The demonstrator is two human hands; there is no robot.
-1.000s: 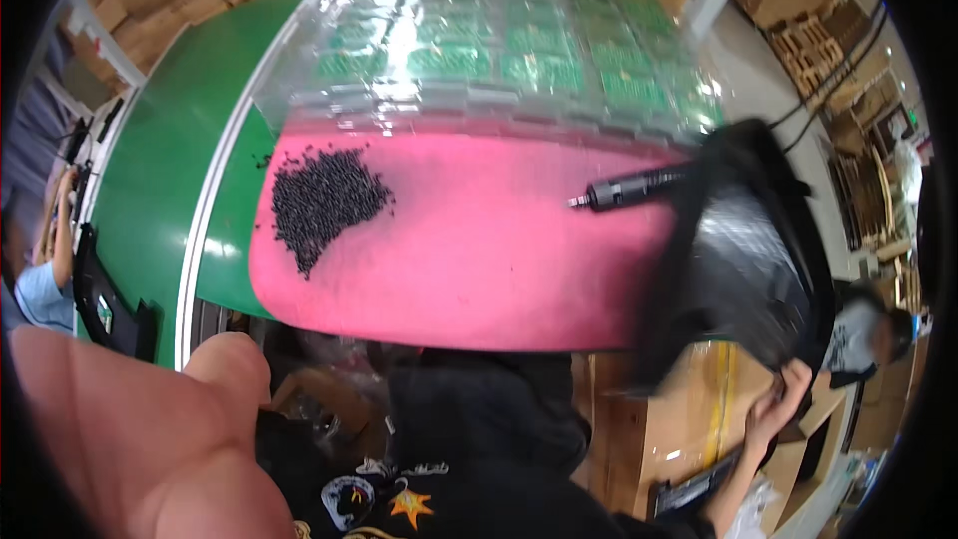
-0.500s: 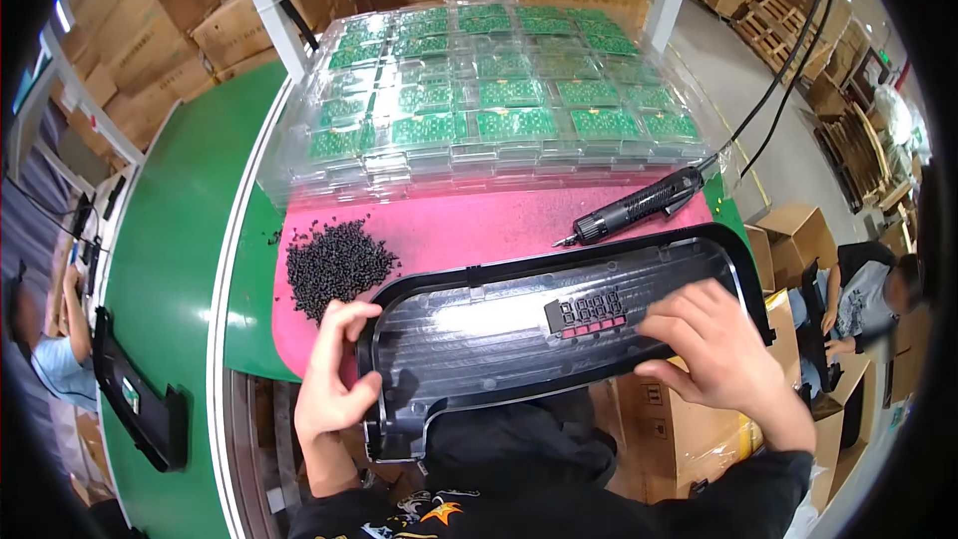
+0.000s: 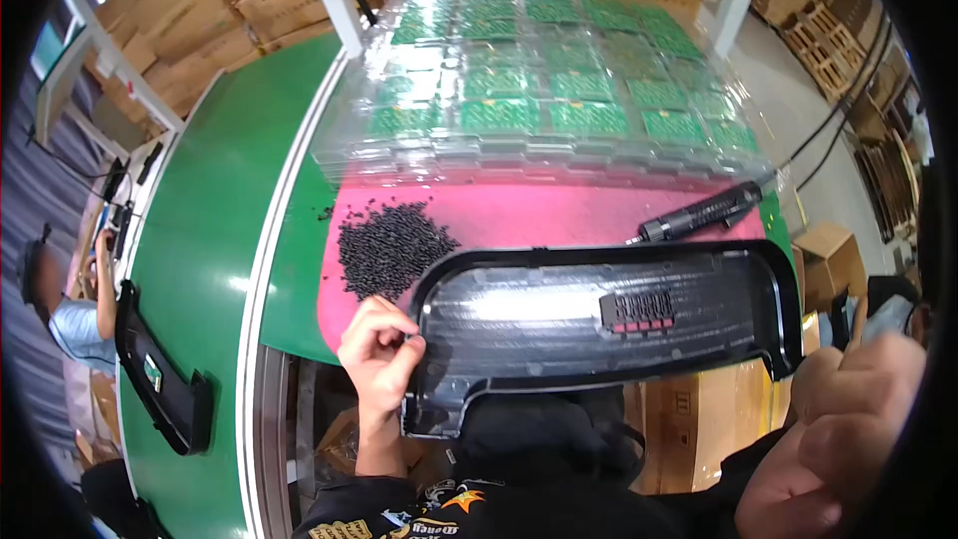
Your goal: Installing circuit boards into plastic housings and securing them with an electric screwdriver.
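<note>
A long black plastic housing point(image 3: 539, 339) lies open side up at the front edge of the pink mat point(image 3: 499, 215). Inside it, right of the middle, is a panel of small digit-shaped openings point(image 3: 642, 312) with pink showing through its lower row. My left hand point(image 3: 381, 354) is closed on the housing's left end, thumb and fingers pinching the rim. Off the right end, apart from the housing and raised close to the camera, is my right hand point(image 3: 858, 404). Its fingers are curled in, and whatever they hold, if anything, is hidden. Just beyond my left hand sits a heap of small black screws point(image 3: 394, 250).
A black electric screwdriver point(image 3: 699, 215) with a cable lies behind the housing. Stacked clear trays of green circuit boards point(image 3: 499, 116) fill the far side. Another black housing point(image 3: 160, 379) rests on the green conveyor point(image 3: 215, 230) at left, near a co-worker point(image 3: 80, 314). Cardboard boxes point(image 3: 689, 429) stand below right.
My right hand has left the housing's inside, swung right and toward the camera, and curled up. My left hand keeps to the left end. The view has shifted, moving the scene rightward.
</note>
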